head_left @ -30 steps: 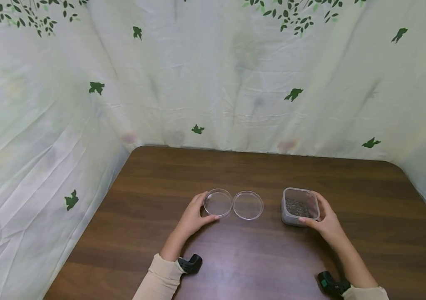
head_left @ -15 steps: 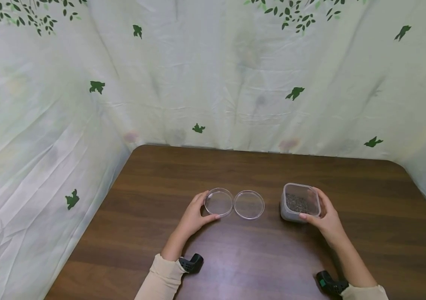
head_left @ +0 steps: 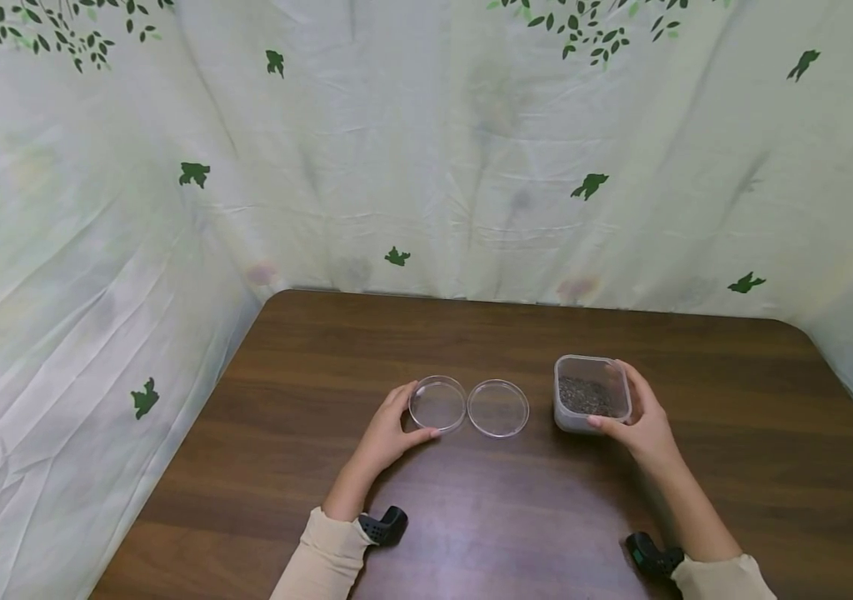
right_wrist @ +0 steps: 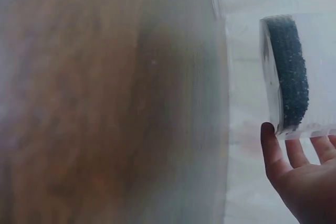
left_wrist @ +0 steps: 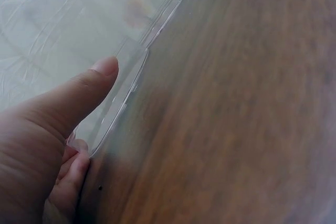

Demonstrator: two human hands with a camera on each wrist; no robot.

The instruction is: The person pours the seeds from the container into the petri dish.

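A clear round petri dish (head_left: 437, 406) lies on the table, held at its left side between the thumb and fingers of my left hand (head_left: 383, 437). In the left wrist view the thumb (left_wrist: 86, 90) lies along the near side of the dish. A second clear petri dish half (head_left: 498, 409) sits just right of it, rims nearly touching. My right hand (head_left: 650, 429) grips the right side of a clear square plastic container (head_left: 571, 419). Dark grey granules (right_wrist: 291, 72) form a layer in its bottom. The right wrist view shows the container raised above the table, fingers under its near wall.
The brown wooden table (head_left: 366, 333) reaches back to a pale curtain (head_left: 426, 150) printed with green birds and leaves. Black wrist devices sit on the left wrist (head_left: 385, 527) and the right wrist (head_left: 651, 554).
My right hand has lifted the container and carried it slightly away from me and to the left. My left hand and both dish halves stay in place.
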